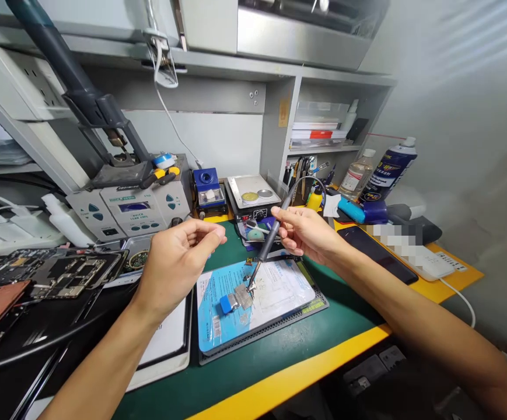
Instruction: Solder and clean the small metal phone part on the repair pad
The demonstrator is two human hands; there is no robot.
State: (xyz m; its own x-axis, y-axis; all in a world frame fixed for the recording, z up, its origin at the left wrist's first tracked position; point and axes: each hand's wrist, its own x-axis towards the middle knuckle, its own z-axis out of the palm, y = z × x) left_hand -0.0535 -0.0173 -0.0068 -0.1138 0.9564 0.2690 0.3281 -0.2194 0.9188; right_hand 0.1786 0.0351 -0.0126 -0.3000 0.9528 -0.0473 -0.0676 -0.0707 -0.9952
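Gripping a soldering iron point(272, 236), the right hand point(308, 232) tilts its tip onto a small metal part point(242, 296). The left hand point(185, 254) is loosely curled; I can't tell whether it holds anything.

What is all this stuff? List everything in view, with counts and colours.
mat: one, green, centre
package: one, blue and white, on mat
part: one, silver and blue, on package
soldering iron: one, dark grey, above package
station: one, grey, back left
stand: one, blue, back centre
phone: one, black, right
can: one, dark blue, back right
clear bottle: one, clear, beside can
boards: several, dark, left
shelf: one, grey, back
small clutter: uncounted, mixed colours, around
left hand: one, bare, left of iron
right hand: one, bare, holding iron
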